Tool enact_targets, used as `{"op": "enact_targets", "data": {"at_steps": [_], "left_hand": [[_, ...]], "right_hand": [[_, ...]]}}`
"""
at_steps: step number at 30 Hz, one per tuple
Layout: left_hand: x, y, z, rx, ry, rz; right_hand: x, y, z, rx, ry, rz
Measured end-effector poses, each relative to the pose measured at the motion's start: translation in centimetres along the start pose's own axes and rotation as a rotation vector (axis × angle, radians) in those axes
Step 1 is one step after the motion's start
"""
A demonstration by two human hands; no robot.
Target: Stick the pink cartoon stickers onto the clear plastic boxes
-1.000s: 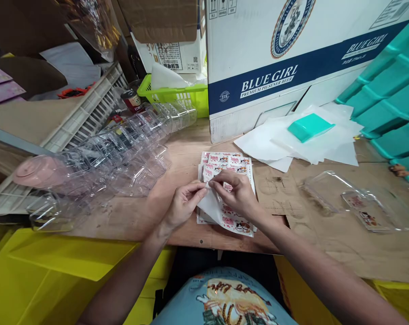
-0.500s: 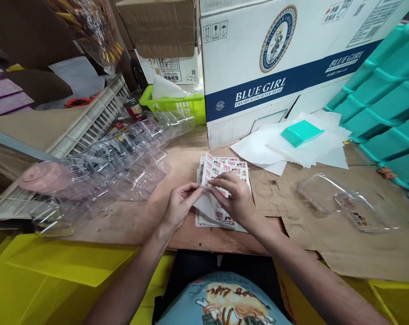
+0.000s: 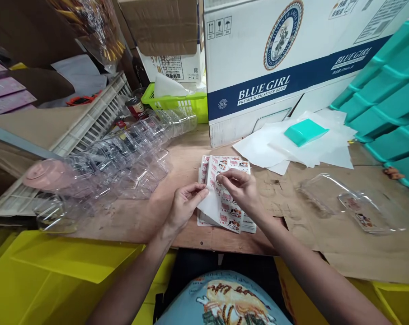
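The sticker sheet (image 3: 229, 210) lies at the top of a stack near the front edge of the table (image 3: 184, 155), its printed face up. A flap along its left side is bent over so that the plain white underside shows. This flap is pinched by the left hand (image 3: 185, 203), with thumb and forefinger closed on its edge. It seems to be gripped this way so that the sheet is steadied and its stickers are lifted a little at the bend. The right hand (image 3: 241, 187) is held low over the print, thumb and forefinger brought close together; whether they quite meet, or a sticker is caught between them, cannot be told.

To the right, clear plastic trays (image 3: 363, 216) are laid on flattened cardboard (image 3: 336, 257), apparently within easy reach; a cat sticker shows on one. Clear containers (image 3: 133, 146) are nested in a slanting row at the left, probably to save room. White papers (image 3: 258, 146) are spread behind, perhaps weighted by the teal piece (image 3: 306, 132) on top.

Compared with half a second ago, the right fingertips have been drawn away from the left ones, which are kept on the flap. The sheet has been shifted askew, and more of the layer beneath is exposed at its lower right.
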State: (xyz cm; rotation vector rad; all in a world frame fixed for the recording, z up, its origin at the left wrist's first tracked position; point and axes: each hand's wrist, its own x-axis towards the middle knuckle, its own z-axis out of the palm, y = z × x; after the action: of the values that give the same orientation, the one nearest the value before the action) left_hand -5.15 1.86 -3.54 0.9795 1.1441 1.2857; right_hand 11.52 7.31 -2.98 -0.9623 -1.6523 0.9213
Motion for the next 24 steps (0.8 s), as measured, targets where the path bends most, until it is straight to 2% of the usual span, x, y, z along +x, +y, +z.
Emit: {"op": "enact_targets", "data": {"at_steps": [3,6,9,13,15,17,21,24], "left_hand": [[0.1,0.0,0.1,-0.055,0.043,-0.027],[0.2,0.2,0.2,-0.028,0.010,0.024],[0.1,0.0,0.2,-0.017,-0.006,0.039],[0.0,-0.7,0.1,-0.103,0.053,-0.038],[0.0,-0.8,0.0,-0.150,0.086,-0.082],[0.0,-0.8,-0.1,-0.178,0.094,-0.106],[0.1,-0.8,0.1,-0.202,0.069,-0.088],[0.1,-0.9,0.3,-0.196,0.048,-0.071]], "right_hand": [[-0.6,-0.4,0.0,-0.122,-0.066,-0.202],[-1.1,-0.7,0.4,-0.204,-0.115,-0.257],[-0.9,-0.6,0.8,-0.164,-0.110,-0.165],[-0.4,-0.1,0.9,0.096,-0.059,0.151],[-0.4,0.1,0.8,0.188,-0.027,0.234],[-0.6,0.1,0.6,0.168,-0.003,0.173],[-1.2,0.0,0.8,0.000,-0.050,-0.069],[-1.2,0.1,1.3,-0.012,-0.066,-0.042]]}}
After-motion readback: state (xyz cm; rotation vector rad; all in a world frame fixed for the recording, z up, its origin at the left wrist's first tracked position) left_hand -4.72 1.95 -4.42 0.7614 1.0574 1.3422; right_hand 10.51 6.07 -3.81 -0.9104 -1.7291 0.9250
